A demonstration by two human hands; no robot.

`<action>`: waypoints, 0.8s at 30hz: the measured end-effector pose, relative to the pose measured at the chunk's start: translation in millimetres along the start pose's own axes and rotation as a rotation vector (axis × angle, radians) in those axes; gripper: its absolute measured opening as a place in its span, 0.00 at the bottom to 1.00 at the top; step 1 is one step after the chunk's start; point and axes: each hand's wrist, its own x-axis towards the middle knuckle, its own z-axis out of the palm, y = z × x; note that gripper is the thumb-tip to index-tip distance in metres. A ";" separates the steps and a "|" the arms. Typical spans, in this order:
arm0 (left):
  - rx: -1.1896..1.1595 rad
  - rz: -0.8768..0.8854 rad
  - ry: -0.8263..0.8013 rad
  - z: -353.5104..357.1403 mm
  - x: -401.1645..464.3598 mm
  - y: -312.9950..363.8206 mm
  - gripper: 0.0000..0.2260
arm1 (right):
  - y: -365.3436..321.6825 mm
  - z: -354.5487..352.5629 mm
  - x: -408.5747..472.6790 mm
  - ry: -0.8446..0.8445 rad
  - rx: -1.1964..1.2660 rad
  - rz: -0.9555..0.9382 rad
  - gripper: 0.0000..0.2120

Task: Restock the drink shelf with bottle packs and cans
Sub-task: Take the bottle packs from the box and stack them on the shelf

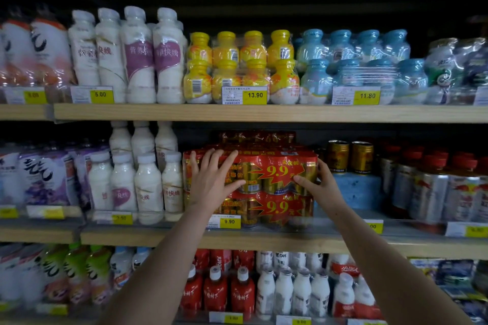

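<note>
A red shrink-wrapped pack of gold cans [274, 171], marked 9.9, sits on top of a like pack [277, 210] on the middle shelf [264, 239]. My left hand [214, 179] lies flat with spread fingers on the upper pack's left front. My right hand [320, 182] clasps the same pack's right end, fingers curled around the corner. More red packs [257, 137] stand behind, partly hidden.
Two loose gold cans [350, 155] stand on a blue box [356, 190] just right of the packs. White milk bottles [148, 185] crowd the left side, red-capped bottles [433, 187] the right. Yellow bottle packs [237, 66] and blue bottle packs [361, 66] fill the upper shelf.
</note>
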 end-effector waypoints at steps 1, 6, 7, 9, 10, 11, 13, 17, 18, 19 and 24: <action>0.001 0.000 -0.003 0.3 0.1 0.1 0.32 | 0.2 0.4 0.1 -0.006 0.006 0.003 0.34; -0.013 -0.001 -0.013 2.3 2.3 0.2 0.33 | -0.6 3.2 -0.9 -0.034 0.034 0.018 0.35; -0.010 -0.001 -0.015 2.5 2.8 0.0 0.33 | -0.5 3.5 -0.4 -0.038 0.034 0.018 0.35; -0.006 -0.003 -0.019 3.5 2.6 0.1 0.33 | 0.6 3.7 0.9 -0.041 0.037 0.026 0.35; -0.006 -0.004 -0.021 4.2 2.0 -0.1 0.33 | 1.2 3.7 1.2 -0.042 0.039 0.028 0.36; -0.008 -0.005 -0.021 4.7 1.8 -0.1 0.33 | 2.2 3.7 2.0 -0.043 0.039 0.024 0.36; -0.022 -0.007 -0.025 4.7 1.4 0.7 0.34 | 2.2 2.4 2.3 -0.060 0.039 0.015 0.37; -0.101 -0.013 0.005 1.4 -4.0 6.8 0.32 | 0.8 0.2 -0.4 -0.122 0.091 0.032 0.37; -0.129 -0.014 0.025 -0.9 -6.2 9.7 0.30 | 0.6 -0.6 -2.7 -0.115 0.074 0.029 0.37; -0.154 -0.010 0.055 -4.5 -8.7 13.6 0.28 | 1.0 -2.6 -5.2 -0.084 0.036 0.025 0.38; -0.406 0.079 0.165 -22.6 -36.7 53.9 0.19 | -1.4 -38.0 -47.2 0.146 -0.346 -0.086 0.30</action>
